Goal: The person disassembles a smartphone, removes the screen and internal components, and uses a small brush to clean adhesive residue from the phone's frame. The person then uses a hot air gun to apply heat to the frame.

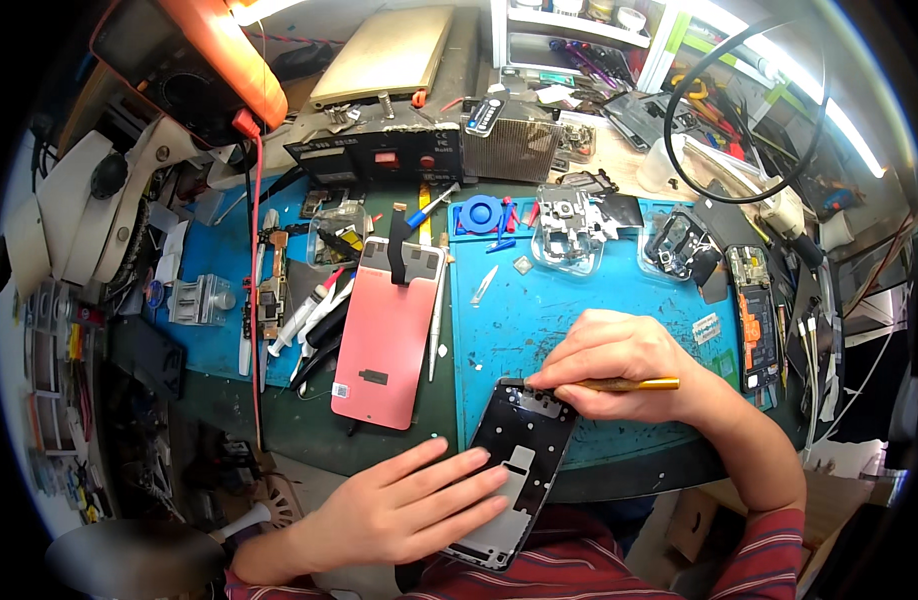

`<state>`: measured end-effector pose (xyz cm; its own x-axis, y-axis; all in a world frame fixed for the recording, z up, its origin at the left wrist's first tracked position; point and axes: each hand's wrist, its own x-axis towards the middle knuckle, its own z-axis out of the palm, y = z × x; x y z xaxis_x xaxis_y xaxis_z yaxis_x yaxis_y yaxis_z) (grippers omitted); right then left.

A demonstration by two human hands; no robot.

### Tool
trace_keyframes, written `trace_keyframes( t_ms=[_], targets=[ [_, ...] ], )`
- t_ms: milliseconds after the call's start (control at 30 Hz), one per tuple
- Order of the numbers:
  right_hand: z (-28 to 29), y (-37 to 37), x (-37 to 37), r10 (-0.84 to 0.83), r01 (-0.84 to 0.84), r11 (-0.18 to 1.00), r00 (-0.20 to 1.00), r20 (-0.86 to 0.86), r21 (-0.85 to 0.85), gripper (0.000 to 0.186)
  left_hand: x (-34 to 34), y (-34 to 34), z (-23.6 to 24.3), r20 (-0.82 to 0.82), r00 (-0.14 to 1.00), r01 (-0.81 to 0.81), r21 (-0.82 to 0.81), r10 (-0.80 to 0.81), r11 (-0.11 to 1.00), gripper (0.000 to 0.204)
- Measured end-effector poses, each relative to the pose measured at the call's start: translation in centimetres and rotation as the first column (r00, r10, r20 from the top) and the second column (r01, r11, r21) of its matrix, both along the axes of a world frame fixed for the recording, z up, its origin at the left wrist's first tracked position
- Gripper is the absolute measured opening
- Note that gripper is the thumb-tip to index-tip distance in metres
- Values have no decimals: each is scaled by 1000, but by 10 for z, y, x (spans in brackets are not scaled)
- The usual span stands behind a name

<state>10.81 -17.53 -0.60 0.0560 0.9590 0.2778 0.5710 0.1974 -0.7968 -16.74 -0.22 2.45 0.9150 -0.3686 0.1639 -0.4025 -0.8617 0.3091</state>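
A black phone frame (497, 432), with a grey lower section and small pale patches, lies at a slant at the near edge of the blue mat (609, 450). My left hand (419, 495) rests across its lower left part, fingers stretched out and slightly apart. My right hand (614, 365) is closed on a thin gold pen-like tool (647, 384), its fingertips at the frame's top end, where they hide the tip. Just left of the frame lies a pink-backed screen panel (376, 345) with a black flex cable (399, 262) at its top.
Clear trays of parts (569, 255), a blue round holder (482, 215) and an opened phone (754, 330) surround the work. Behind stand a black powered unit (329, 160) and shelves (569, 35); a white microscope (134, 220) and orange multimeter (249, 80) are at left.
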Motion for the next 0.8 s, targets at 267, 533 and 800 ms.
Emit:
trace_keyframes(
  t_ms=[267, 533, 800],
  targets=[
    [4, 10, 0, 8, -8, 1000, 1000, 2, -28, 28, -30, -26, -10, 109, 939, -337, 102, 326, 936, 32],
    [21, -5, 5, -1, 1, 990, 1000, 3, -138, 22, -27, -8, -32, 226, 959, -163, -51, 171, 985, 35],
    [23, -74, 7, -51, 45, 977, 998, -25, -210, 27, 5, -16, -35, 228, 974, 49, -241, 7, 969, 29]
  ],
)
